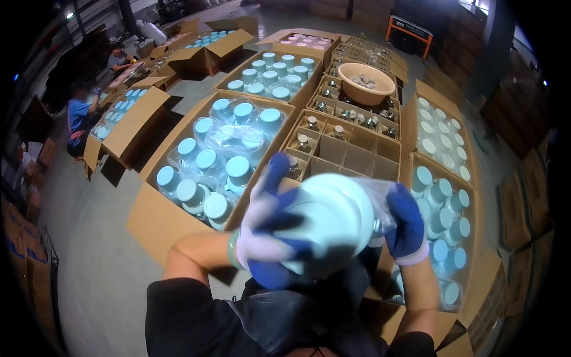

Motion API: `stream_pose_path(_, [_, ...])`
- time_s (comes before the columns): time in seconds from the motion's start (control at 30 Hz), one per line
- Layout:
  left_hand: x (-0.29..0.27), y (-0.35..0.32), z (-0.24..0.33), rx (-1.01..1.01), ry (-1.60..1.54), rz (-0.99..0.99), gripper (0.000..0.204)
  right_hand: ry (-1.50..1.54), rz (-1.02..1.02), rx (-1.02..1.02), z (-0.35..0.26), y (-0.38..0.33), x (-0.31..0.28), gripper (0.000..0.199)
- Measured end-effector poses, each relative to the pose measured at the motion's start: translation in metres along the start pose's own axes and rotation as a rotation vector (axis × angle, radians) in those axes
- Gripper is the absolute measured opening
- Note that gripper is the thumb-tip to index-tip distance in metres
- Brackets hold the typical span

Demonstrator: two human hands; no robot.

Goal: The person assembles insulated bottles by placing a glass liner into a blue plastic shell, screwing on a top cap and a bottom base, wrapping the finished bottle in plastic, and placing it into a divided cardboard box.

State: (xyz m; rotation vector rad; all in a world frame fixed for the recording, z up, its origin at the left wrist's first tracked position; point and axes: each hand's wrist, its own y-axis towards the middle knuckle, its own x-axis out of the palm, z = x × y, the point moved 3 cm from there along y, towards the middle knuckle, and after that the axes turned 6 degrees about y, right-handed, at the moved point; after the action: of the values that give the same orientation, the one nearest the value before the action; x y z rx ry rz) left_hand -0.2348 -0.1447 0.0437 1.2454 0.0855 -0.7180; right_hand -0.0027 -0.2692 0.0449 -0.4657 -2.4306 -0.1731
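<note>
The divided carton [351, 152] has open cells along its near rows; small jars [339, 132] fill its far rows. Left of it, bagged blue-lidded jars [220, 160] crowd a box; bare floor [95, 232] lies beyond that.

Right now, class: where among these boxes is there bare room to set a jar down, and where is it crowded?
Free: the empty cells of the divider box, ahead of the hands, between the left lid box and the right box; also the bare floor on the left. Crowded: both lid boxes and the far cells around the basin.
</note>
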Motion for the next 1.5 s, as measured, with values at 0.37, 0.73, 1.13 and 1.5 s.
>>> stream_pose_path(0.37, [0.054,0.115,-0.08,0.132,0.469,-0.293,0.045,-0.023,0.212,0.575,0.143,-0.047,-0.144,0.021])
stream_pose_path(0.73, [0.028,0.1,-0.1,-0.006,0.524,-0.204,0.041,-0.167,0.212,-0.439,0.013,-0.008,-0.051,0.062])
stream_pose_path(1.13, [-0.122,-0.15,-0.269,-0.721,0.823,0.289,0.073,-1.097,0.463,-0.156,0.168,0.018,-0.118,0.066])
stream_pose_path(1.5, [-0.332,-0.411,-0.336,-1.999,1.32,-0.396,0.053,-1.15,0.411,-0.083,0.171,0.065,-0.107,0.054])
